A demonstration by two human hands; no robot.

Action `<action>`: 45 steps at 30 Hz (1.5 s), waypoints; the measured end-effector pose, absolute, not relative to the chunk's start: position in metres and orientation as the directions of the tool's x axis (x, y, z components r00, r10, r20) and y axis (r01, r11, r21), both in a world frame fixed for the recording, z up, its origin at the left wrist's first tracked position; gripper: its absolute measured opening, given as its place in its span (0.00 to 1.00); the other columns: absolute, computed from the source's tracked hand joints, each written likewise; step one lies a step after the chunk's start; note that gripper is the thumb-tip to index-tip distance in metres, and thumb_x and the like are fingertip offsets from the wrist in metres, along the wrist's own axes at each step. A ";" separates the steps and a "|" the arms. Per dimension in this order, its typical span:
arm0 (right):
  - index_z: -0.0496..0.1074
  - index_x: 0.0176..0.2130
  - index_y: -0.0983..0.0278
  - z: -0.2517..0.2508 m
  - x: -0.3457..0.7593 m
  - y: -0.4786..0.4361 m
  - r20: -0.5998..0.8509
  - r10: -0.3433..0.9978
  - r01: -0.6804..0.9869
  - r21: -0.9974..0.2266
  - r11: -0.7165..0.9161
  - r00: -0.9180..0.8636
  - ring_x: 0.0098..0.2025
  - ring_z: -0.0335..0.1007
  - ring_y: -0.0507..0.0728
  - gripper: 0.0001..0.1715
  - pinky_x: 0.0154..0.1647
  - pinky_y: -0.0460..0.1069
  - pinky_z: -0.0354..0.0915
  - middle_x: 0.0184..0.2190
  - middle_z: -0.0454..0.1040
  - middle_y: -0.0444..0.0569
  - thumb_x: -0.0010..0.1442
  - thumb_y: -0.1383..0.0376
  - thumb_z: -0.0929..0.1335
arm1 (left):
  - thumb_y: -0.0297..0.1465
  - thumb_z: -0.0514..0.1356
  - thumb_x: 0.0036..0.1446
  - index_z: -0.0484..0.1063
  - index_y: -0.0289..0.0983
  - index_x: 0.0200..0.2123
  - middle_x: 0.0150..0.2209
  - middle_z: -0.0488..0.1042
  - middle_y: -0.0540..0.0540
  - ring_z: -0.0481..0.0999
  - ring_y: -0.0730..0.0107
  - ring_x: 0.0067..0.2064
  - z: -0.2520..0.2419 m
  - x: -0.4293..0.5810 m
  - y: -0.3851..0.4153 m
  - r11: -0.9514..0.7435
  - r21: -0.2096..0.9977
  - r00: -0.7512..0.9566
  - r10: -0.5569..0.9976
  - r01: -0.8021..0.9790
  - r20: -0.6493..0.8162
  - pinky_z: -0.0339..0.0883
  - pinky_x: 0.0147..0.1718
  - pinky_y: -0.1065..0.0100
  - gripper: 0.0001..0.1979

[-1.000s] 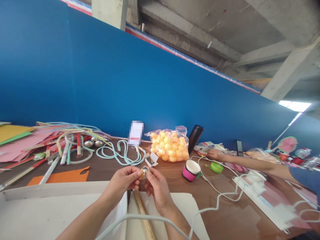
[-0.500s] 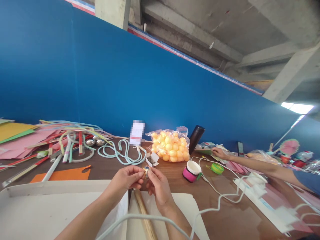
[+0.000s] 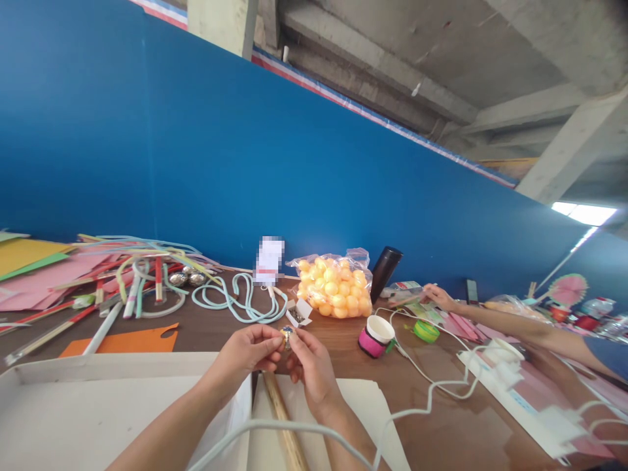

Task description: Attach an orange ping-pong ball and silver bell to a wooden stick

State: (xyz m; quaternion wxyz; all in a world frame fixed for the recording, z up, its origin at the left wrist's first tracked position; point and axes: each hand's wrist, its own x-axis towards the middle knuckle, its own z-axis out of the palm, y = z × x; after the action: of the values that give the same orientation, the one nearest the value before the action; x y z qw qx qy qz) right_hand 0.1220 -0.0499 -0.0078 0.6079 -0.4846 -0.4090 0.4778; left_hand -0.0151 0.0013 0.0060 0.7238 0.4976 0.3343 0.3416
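Observation:
My left hand [image 3: 245, 356] and my right hand [image 3: 311, 366] meet above the table edge, both pinched on a small round gold and blue object [image 3: 286, 336] held between the fingertips. Just below the hands a wooden stick [image 3: 284, 418] lies between a white tray [image 3: 112, 376] and a white sheet [image 3: 363, 409]. A small open white box [image 3: 298, 314] with tiny dark pieces sits just beyond the fingers.
A bag of orange balls [image 3: 334, 288], a black cylinder [image 3: 384, 265], a pink and white cup [image 3: 375, 335] and a green tape roll [image 3: 425, 330] stand on the brown table. Coloured tubes, sticks and paper [image 3: 122, 275] pile at left. Another person's hand [image 3: 439, 297] reaches in from the right. White cables [image 3: 432, 386] cross the table.
My hands stay pinched on the small object, hardly moving. The other person's hand at right has shifted farther right along the table.

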 end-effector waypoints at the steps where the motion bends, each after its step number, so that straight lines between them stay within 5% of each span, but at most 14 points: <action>1: 0.74 0.39 0.65 -0.008 0.122 -0.050 0.034 0.977 -0.184 -0.980 0.074 0.211 0.21 0.58 0.48 0.17 0.14 0.40 0.51 0.26 0.69 0.46 0.55 0.55 0.68 | 0.39 0.65 0.42 0.72 0.33 0.29 0.21 0.69 0.51 0.68 0.78 0.22 0.006 -0.015 0.001 0.269 0.949 0.544 0.827 -0.164 -0.140 0.63 0.24 0.74 0.15; 20: 0.66 0.52 0.64 -0.006 0.121 -0.053 0.092 0.973 -0.208 -0.969 0.137 0.210 0.21 0.58 0.49 0.27 0.15 0.42 0.54 0.24 0.68 0.44 0.55 0.57 0.69 | 0.32 0.63 0.48 0.72 0.33 0.30 0.24 0.64 0.52 0.62 0.84 0.24 0.004 -0.022 0.003 0.394 0.799 0.618 0.785 -0.454 -0.036 0.60 0.22 0.82 0.09; 45: 0.65 0.52 0.64 -0.010 0.121 -0.053 0.157 0.970 -0.089 -0.980 0.176 0.188 0.23 0.59 0.48 0.25 0.15 0.41 0.54 0.30 0.70 0.47 0.57 0.59 0.68 | 0.30 0.62 0.50 0.71 0.30 0.30 0.24 0.63 0.51 0.65 0.86 0.22 -0.002 -0.022 0.007 0.511 0.748 0.692 0.715 -0.423 -0.097 0.66 0.23 0.83 0.08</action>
State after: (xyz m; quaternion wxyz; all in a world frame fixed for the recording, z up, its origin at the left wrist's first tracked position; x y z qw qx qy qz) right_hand 0.1212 -0.0530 -0.0100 0.6089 -0.4726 -0.4660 0.4344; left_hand -0.0225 0.0069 -0.0016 0.8454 0.3624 0.2015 0.3367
